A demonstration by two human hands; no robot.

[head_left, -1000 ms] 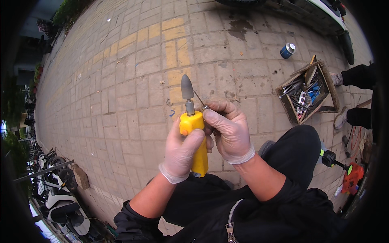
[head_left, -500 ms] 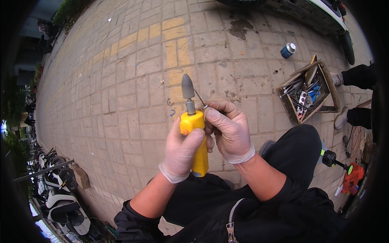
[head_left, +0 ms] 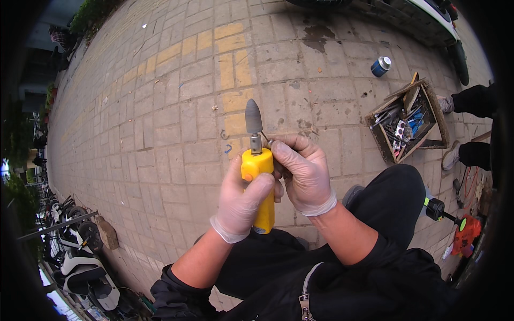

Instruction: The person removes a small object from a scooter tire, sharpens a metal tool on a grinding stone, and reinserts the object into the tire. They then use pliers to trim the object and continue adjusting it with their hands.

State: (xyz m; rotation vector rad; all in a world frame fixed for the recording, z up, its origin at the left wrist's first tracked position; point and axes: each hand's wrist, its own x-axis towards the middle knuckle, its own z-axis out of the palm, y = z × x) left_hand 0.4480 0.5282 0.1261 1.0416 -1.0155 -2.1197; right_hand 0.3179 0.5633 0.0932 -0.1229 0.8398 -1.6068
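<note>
My left hand (head_left: 242,197), in a thin translucent glove, is wrapped round a yellow handheld grinder (head_left: 264,215) with an orange button near the thumb. The tool stands almost upright, its metal collet (head_left: 256,143) and dark grey pointed grinding stone (head_left: 253,117) at the top. Beside the collet, my gloved right hand (head_left: 304,174) pinches a thin metal rod (head_left: 265,137) between thumb and forefinger. The rod's tip lies close to the collet and the base of the stone; I cannot tell whether it touches. My right hand's lower fingers are partly hidden behind the grinder.
An open wooden toolbox (head_left: 393,155) full of tools lies on the paving to the right, with a blue can (head_left: 380,67) beyond it. Another person's legs (head_left: 474,101) stand beside the box. Parked two-wheelers (head_left: 88,270) are at lower left, a vehicle (head_left: 423,24) at upper right.
The grinder's head has shifted slightly right and turned, so a hole in the collet shows. The rod's tip now sits lower, nearer the collet.
</note>
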